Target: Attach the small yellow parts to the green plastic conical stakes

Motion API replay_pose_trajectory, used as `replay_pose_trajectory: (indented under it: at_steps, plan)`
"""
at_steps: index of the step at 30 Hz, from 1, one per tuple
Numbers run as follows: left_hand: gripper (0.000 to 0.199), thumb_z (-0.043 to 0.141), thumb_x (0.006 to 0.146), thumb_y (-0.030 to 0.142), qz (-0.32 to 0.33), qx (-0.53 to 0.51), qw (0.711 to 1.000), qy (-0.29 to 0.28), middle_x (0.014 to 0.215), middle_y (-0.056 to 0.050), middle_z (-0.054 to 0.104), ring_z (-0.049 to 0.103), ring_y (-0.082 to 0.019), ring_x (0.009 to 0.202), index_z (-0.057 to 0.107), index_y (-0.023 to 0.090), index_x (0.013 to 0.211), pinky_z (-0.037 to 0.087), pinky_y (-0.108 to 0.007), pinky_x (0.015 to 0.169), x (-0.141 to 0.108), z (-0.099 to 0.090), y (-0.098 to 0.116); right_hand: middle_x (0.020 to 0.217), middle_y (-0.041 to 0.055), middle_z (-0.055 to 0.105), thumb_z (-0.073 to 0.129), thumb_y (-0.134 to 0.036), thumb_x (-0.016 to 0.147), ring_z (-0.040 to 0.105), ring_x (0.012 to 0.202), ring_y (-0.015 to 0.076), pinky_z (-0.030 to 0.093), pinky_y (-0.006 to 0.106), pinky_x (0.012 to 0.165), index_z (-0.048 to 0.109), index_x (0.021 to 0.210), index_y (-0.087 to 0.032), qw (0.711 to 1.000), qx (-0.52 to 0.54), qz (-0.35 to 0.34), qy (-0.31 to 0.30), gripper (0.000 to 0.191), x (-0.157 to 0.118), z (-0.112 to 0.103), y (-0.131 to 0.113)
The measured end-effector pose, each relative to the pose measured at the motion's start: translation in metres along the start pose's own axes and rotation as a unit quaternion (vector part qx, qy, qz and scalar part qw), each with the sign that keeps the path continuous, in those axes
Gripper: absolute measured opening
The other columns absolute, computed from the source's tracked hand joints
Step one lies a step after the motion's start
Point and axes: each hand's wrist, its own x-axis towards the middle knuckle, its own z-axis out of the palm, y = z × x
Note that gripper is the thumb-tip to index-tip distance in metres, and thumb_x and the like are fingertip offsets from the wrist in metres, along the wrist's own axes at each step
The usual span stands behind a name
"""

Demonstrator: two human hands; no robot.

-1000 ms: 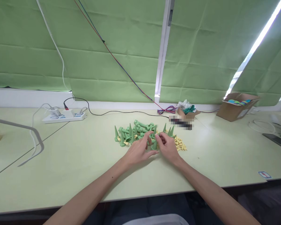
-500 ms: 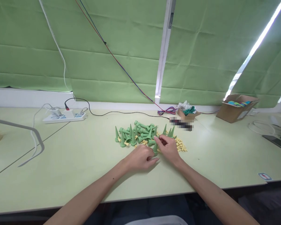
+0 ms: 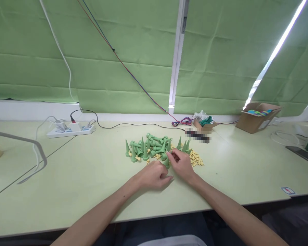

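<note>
My left hand [image 3: 152, 175] rests at the table's front side of the pile, fingers curled against a green plastic cone spike [image 3: 166, 162]. Its thumb sticks out to the right. Close beside it, my right hand [image 3: 182, 165] is closed in a pinch above that spike; whatever lies between its fingertips is too small to make out. Behind both hands spreads a heap of green cone spikes [image 3: 155, 143], some upright and others on their sides. Small yellow plastic pieces [image 3: 197, 158] lie right of my right hand, with a few scattered among the spikes.
A white power strip [image 3: 71, 130] lies at the back left, its black cable [image 3: 128, 123] running along the wall. Toward the back right are a small carton [image 3: 206, 127], a blurred-out dark object [image 3: 197, 136] and a larger cardboard box [image 3: 256, 119]. A dark flat device [image 3: 301, 155] lies far right.
The spike between my hands has shifted slightly left and leans more. My right hand has moved slightly left and down; my left hand has barely moved. The camera view has shifted a little.
</note>
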Motion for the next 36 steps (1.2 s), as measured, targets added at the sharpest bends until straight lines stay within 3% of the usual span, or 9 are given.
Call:
replay_pose_trajectory:
  at_steps: [4, 10, 17, 24, 36]
  plan:
    - [0.044, 0.055, 0.079, 0.021, 0.018, -0.015, 1.000, -0.010, 0.042, 0.005, 0.022, 0.017, -0.007, 0.042, 0.023, 0.016, 0.049, 0.017, -0.029, 0.048, 0.000, 0.004, 0.006, 0.057, -0.0035, 0.050, 0.050, -0.032, 0.093, 0.043, 0.051, 0.0112, 0.035, 0.024, 0.054, 0.055, 0.074, -0.019, 0.999, -0.011, -0.017, -0.043, 0.024, 0.004, 0.000, -0.003]
    - [0.042, 0.055, 0.079, 0.021, 0.050, -0.011, 0.999, -0.017, 0.040, 0.004, 0.028, 0.018, -0.007, 0.041, 0.028, 0.016, 0.046, 0.017, -0.029, 0.046, 0.000, 0.011, 0.013, 0.056, -0.0036, 0.053, 0.052, -0.028, 0.092, 0.044, 0.050, 0.0107, 0.035, 0.024, 0.054, 0.054, 0.068, -0.019, 0.993, -0.007, -0.028, -0.118, 0.026, 0.023, 0.001, -0.023]
    - [0.040, 0.054, 0.078, 0.022, 0.044, -0.003, 0.999, 0.000, 0.041, 0.004, 0.030, 0.018, -0.008, 0.041, 0.033, 0.017, 0.045, 0.016, -0.030, 0.045, -0.002, 0.016, 0.011, 0.057, -0.0038, 0.054, 0.052, -0.027, 0.092, 0.043, 0.053, 0.0112, 0.034, 0.024, 0.055, 0.056, 0.068, -0.020, 0.982, -0.002, -0.051, -0.184, 0.026, 0.044, 0.025, -0.053]
    - [0.033, 0.052, 0.074, 0.017, 0.014, -0.007, 1.000, 0.003, 0.041, 0.004, 0.028, 0.017, -0.007, 0.042, 0.032, 0.016, 0.047, 0.013, -0.029, 0.045, -0.004, 0.021, 0.008, 0.053, -0.0058, 0.043, 0.052, -0.027, 0.092, 0.032, 0.051, 0.0101, 0.029, 0.024, 0.053, 0.045, 0.060, -0.019, 0.973, -0.036, -0.085, -0.211, 0.034, 0.053, 0.049, -0.057]
    - [0.035, 0.050, 0.069, 0.010, 0.035, -0.028, 0.999, 0.021, 0.042, 0.005, 0.023, 0.014, -0.007, 0.045, 0.023, 0.017, 0.049, 0.013, -0.030, 0.047, -0.001, 0.021, 0.006, 0.051, -0.0060, 0.037, 0.056, -0.032, 0.091, 0.028, 0.053, 0.0111, 0.025, 0.023, 0.053, 0.045, 0.057, -0.019, 0.974, -0.050, -0.080, -0.204, 0.038, 0.063, 0.062, -0.045]
